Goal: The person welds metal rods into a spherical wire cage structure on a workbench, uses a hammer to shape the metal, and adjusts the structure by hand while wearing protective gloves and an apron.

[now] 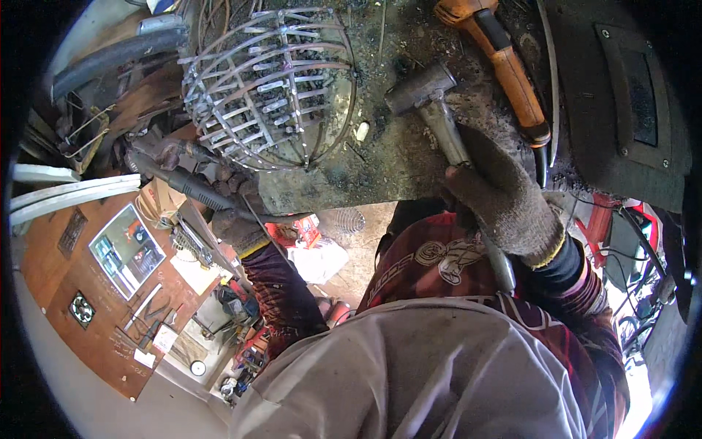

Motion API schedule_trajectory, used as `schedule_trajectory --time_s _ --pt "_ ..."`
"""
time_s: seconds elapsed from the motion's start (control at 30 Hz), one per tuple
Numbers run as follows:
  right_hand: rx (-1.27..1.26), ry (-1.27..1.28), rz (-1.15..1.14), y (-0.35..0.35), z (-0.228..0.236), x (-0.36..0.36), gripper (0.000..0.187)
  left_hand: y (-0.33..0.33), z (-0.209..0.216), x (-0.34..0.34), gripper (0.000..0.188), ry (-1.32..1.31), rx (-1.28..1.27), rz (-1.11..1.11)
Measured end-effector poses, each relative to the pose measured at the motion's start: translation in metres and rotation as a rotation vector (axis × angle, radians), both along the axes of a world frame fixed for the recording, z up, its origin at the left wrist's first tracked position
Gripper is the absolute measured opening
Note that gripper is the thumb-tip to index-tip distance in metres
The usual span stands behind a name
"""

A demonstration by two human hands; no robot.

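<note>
My right hand (504, 194), in a grey-brown knit glove with a yellow cuff edge, is closed round the metal handle of a hammer (442, 126). The hammer's head lies over the workbench, and its handle end sticks out below my hand. My left hand (238, 228), gloved in the same way, is closed by the bench's near left edge, at a black ribbed handle (197, 189) that looks like a welding electrode holder; its fingers are partly hidden. A thin dark rod slants past this hand. Beyond it, a rounded cage of welded metal rods (285, 84) rests on the bench.
The blackened workbench (395, 164) carries an orange angle grinder (504, 66) and a small pale lump (362, 132). A dark welding mask (632, 102) is at the right. Scrap metal crowds the left, above a brown board (58, 263) with tools. A white bag (322, 260) lies below.
</note>
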State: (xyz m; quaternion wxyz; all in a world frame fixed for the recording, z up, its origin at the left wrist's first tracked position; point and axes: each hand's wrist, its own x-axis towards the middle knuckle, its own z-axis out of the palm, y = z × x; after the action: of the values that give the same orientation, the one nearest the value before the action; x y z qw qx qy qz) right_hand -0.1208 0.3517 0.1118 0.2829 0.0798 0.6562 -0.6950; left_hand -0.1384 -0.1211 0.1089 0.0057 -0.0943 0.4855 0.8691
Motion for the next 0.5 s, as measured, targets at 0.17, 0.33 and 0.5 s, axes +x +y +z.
schedule_trajectory --time_s 0.17,0.33,0.5 --pt "-0.068 -0.095 -0.004 -0.002 0.008 -0.004 0.051 0.0 -0.004 -0.001 0.069 0.003 0.007 -0.011" --pt "-0.009 -0.12 0.033 -0.002 0.01 -0.004 0.053 0.0 -0.006 0.0 0.069 0.011 0.012 -0.022" --pt "0.012 -0.246 0.055 -0.002 0.014 -0.007 0.055 -0.002 -0.008 0.003 0.069 0.02 0.02 -0.037"
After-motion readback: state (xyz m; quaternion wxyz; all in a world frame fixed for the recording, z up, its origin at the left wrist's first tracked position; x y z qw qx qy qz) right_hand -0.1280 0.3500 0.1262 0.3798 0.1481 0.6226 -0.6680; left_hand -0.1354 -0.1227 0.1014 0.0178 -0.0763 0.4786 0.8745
